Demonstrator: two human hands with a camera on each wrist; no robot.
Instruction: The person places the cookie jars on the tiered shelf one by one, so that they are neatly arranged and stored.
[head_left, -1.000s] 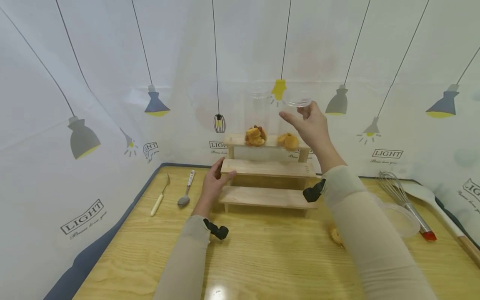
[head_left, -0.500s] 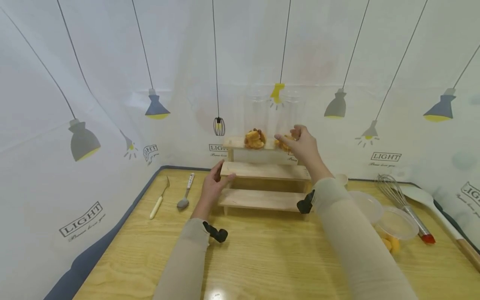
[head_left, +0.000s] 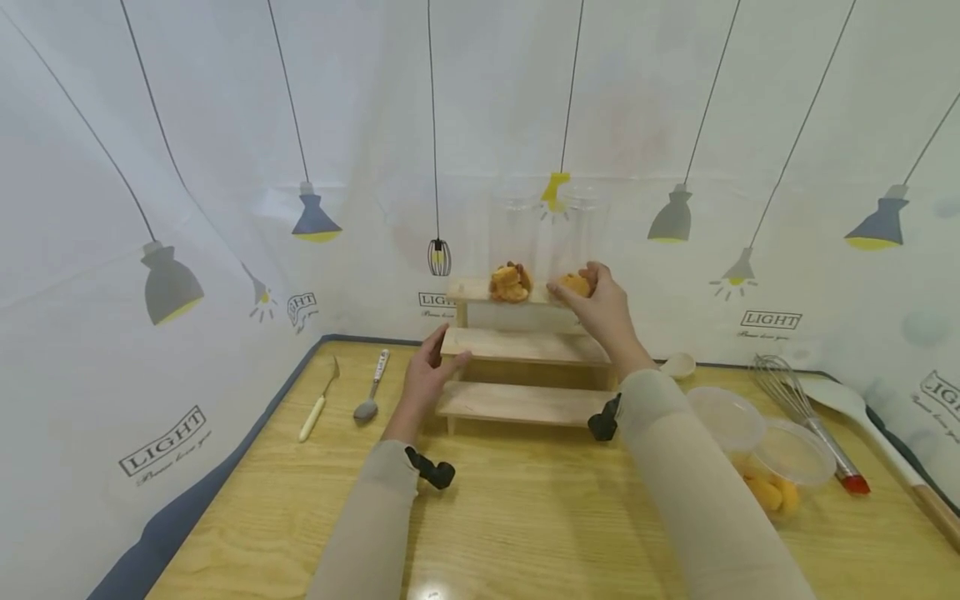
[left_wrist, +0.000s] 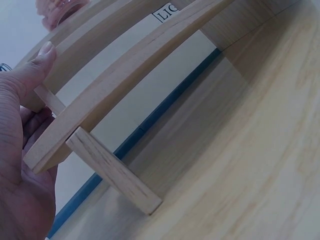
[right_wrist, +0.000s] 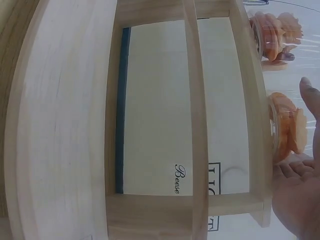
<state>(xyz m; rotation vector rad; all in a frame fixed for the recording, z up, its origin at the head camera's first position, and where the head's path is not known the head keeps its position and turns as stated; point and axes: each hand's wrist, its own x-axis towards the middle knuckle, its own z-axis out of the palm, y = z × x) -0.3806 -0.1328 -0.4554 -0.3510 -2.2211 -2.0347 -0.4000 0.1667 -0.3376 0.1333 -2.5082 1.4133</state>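
Observation:
A three-tier wooden display stand (head_left: pixel 525 343) stands on the table. My left hand (head_left: pixel 427 375) grips the left end of its middle tier; in the left wrist view the thumb lies over the wood and several fingers are partly hidden behind. On the top tier, the right-hand tall clear jar (head_left: pixel 588 225) has cookies (head_left: pixel 573 284) at its bottom. My right hand (head_left: pixel 606 315) holds this jar low down, thumb on the left and fingers on the right. Left of it stands a second clear jar (head_left: pixel 517 233) with cookies (head_left: pixel 510 282) in it, untouched.
At left lie a fork (head_left: pixel 318 404) and a spoon (head_left: pixel 367 404). To the right are a wooden spoon (head_left: pixel 678 366), clear round lids or tubs (head_left: pixel 797 451), orange pieces (head_left: pixel 767 493), a whisk (head_left: pixel 810 417) and a white spatula (head_left: pixel 840 394). A printed curtain (head_left: pixel 360 275) hangs behind.
My right hand has come down from the clear lid at the right jar's top to the jar's lower part. The lid now sits on top. My left hand stays on the stand.

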